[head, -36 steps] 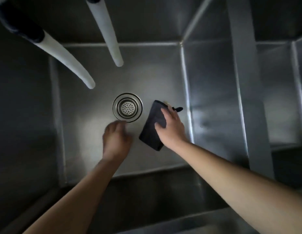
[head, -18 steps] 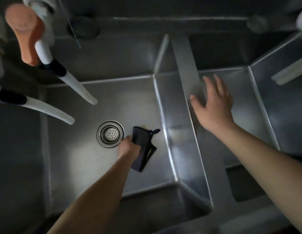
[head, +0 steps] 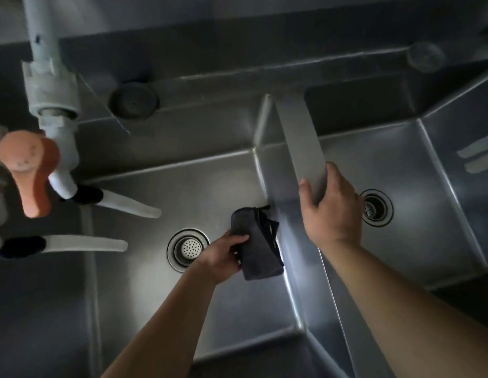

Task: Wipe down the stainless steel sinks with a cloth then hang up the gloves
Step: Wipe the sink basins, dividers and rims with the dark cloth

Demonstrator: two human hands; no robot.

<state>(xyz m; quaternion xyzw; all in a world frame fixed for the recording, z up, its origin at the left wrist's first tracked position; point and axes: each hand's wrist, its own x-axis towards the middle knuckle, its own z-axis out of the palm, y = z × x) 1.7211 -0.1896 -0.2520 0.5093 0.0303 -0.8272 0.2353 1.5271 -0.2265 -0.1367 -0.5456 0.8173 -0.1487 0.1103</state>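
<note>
The left hand (head: 223, 255) grips a dark folded cloth (head: 257, 248) low in the left sink basin (head: 161, 282), its fingers curled round the cloth's left edge, just right of the round drain strainer (head: 188, 247). The cloth's long axis runs from the near side of the basin toward the back wall, and its right edge lies against the foot of the divider wall (head: 302, 148) between the two basins. The right hand (head: 330, 208) clasps the top of that divider, thumb on the left-basin side, apparently bracing. The left hand, already on the cloth, seems placed to wipe that wall. No gloves are in sight.
</note>
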